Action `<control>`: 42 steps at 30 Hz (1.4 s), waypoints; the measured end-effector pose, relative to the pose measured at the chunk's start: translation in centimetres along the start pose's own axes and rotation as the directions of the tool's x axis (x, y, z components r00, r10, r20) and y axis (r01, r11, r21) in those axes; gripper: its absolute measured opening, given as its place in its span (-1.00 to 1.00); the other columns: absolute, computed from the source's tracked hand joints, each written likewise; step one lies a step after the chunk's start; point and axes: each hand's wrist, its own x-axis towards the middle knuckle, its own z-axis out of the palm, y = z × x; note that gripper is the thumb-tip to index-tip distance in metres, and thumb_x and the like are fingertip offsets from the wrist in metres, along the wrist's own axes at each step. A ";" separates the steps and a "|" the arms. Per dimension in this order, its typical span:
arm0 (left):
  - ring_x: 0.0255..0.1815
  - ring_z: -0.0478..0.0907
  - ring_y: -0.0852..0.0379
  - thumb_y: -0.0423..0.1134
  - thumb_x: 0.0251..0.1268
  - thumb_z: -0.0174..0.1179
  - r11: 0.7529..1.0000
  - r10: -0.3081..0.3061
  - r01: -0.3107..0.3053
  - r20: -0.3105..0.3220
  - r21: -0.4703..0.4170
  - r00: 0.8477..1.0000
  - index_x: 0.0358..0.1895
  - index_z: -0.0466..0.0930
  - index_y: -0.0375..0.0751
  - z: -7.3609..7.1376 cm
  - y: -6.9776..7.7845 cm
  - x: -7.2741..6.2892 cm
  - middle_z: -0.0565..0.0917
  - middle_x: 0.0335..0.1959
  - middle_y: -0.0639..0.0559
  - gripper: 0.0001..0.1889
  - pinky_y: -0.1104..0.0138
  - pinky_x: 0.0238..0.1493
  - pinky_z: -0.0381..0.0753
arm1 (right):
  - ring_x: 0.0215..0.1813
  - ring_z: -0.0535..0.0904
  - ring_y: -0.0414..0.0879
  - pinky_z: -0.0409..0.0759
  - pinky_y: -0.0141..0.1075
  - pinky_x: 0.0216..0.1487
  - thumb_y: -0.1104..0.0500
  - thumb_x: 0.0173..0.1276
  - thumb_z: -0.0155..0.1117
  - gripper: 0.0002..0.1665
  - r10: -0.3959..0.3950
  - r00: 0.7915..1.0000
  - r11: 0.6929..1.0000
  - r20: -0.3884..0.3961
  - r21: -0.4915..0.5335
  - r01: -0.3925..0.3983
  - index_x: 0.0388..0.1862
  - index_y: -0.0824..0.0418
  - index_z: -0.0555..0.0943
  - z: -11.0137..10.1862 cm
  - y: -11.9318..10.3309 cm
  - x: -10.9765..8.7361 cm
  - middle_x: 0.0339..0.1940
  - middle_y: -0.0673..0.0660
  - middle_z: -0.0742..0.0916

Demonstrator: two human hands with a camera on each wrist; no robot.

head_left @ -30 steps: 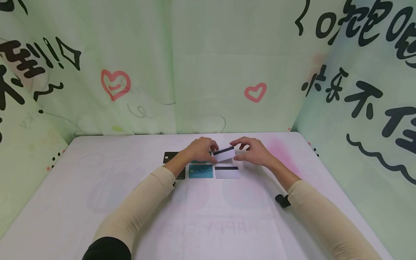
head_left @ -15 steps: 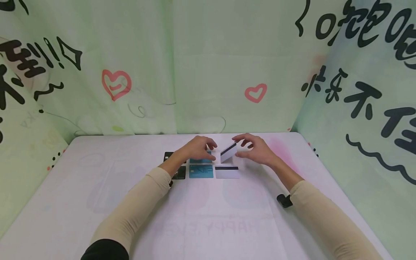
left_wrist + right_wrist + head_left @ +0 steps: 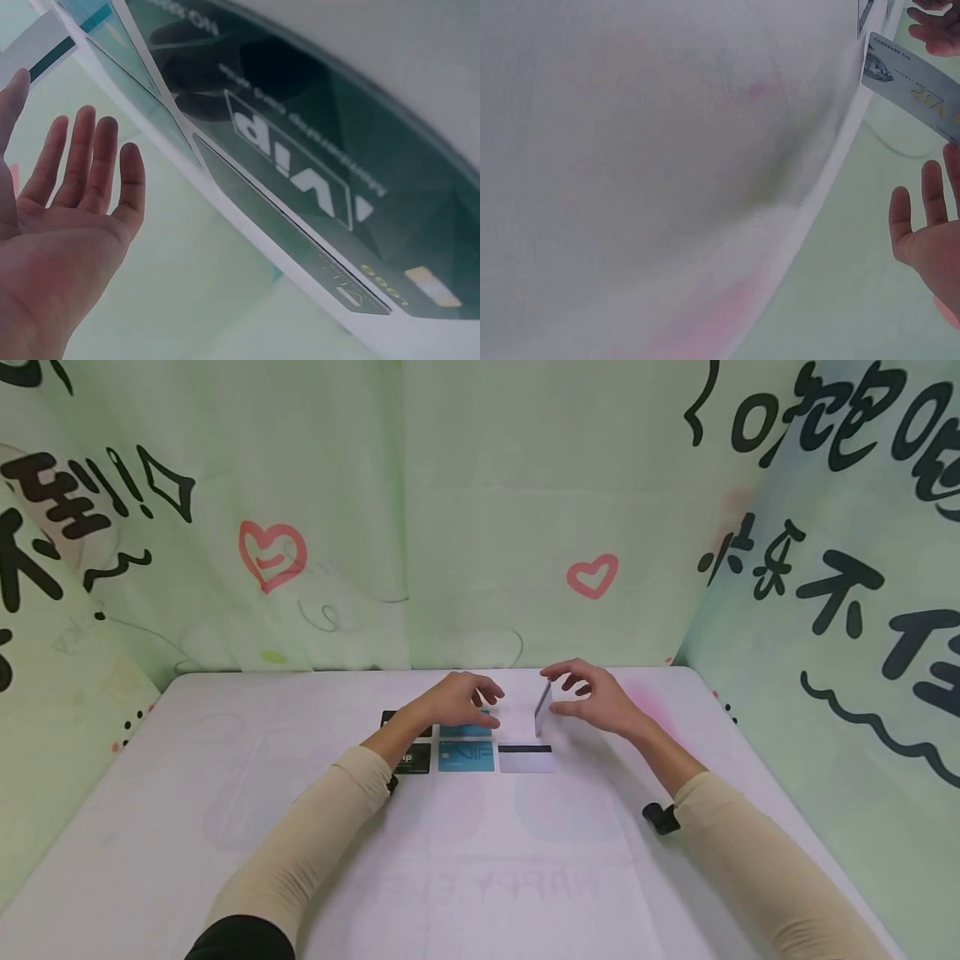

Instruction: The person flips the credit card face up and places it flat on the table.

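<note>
My right hand pinches a bank-style card that stands upright, nearly edge-on in the head view. In the right wrist view the card's silver face shows gold VIP lettering. Its pale back with a dark stripe faces my left hand. With fingers loosely bent and nothing in them, my left hand hovers over the back blue card. In front lie another blue card, a pale striped card face down, and a black VIP card. Behind that, a second black card is mostly hidden by my left wrist.
The cards lie in two rows near the far edge of a white cloth-covered table. A pale green curtain with hearts and black writing rises right behind it and along both sides.
The card in my right hand has swung from leaning with its striped back toward me to standing almost edge-on, farther right. My left fingers have come away from it.
</note>
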 end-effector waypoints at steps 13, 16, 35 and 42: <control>0.17 0.63 -0.01 -0.08 0.29 0.46 1.000 0.018 -0.018 0.003 -0.015 1.000 0.33 0.61 -0.15 -0.1 -0.4 -0.3 0.72 0.15 -0.06 -0.44 0.16 0.22 0.60 | 0.20 0.48 0.31 0.49 0.14 0.25 0.32 0.30 0.46 -0.39 -0.006 0.999 0.999 0.046 -0.034 0.007 0.34 0.18 0.60 -0.5 -0.2 1.1 0.30 0.29 0.64; 0.18 0.63 -0.02 -0.09 0.30 0.46 1.000 0.009 -0.009 0.003 -0.024 1.000 0.34 0.61 -0.15 -0.1 -0.4 -0.4 0.72 0.15 -0.06 -0.44 0.15 0.23 0.60 | 0.21 0.49 0.31 0.48 0.14 0.28 0.31 0.32 0.45 -0.41 0.001 0.998 0.999 0.055 -0.041 0.001 0.35 0.19 0.61 -0.3 -0.3 1.1 0.31 0.28 0.64; 0.15 0.64 -0.02 -0.09 0.30 0.46 0.997 0.014 -0.014 -0.006 -0.079 1.000 0.36 0.59 -0.18 -0.6 -0.6 -0.7 0.70 0.17 -0.11 -0.41 0.15 0.20 0.64 | 0.18 0.58 0.15 0.45 0.16 0.32 0.30 0.31 0.45 -0.36 0.054 0.998 0.998 0.019 -0.018 -0.053 0.38 0.13 0.55 0.8 0.7 0.7 0.22 0.20 0.67; 0.08 0.68 0.02 -0.11 0.31 0.46 0.995 0.014 -0.015 -0.005 -0.101 1.000 0.37 0.58 -0.19 -0.4 -0.4 -0.8 0.70 0.15 -0.11 -0.41 0.19 0.17 0.66 | 0.16 0.61 0.13 0.47 0.05 0.25 0.28 0.29 0.44 -0.36 0.064 0.997 0.996 0.037 -0.070 -0.061 0.37 0.23 0.53 1.0 0.9 0.7 0.24 0.21 0.67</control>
